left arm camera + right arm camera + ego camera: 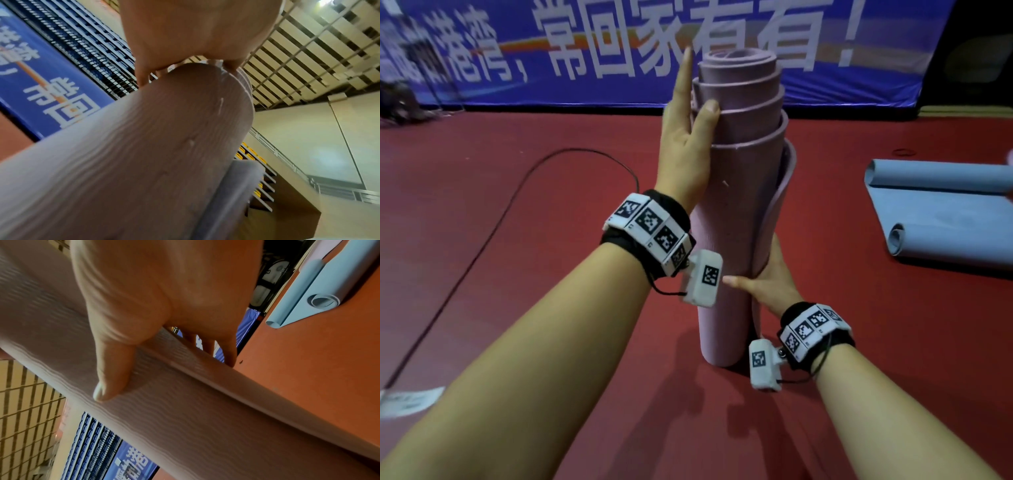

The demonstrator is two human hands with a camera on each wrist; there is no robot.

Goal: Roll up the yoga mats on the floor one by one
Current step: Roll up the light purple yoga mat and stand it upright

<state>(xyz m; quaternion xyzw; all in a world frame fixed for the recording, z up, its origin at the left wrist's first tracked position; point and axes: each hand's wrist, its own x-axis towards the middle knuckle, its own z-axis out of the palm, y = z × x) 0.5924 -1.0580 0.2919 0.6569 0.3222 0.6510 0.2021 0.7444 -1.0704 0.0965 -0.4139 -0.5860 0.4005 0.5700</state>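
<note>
While the black cable [482, 246] trails across the red floor [517, 164] at the left, the left hand [685, 150] presses the upper left side of the upright pink yoga mat [736, 192], forefinger straight, thumb against the telescoped layers. Lower, on the roll's right side, the right hand [770, 277] grips around its loose outer flap. Far right lies a blue yoga mat [941, 212], both ends curled.
</note>
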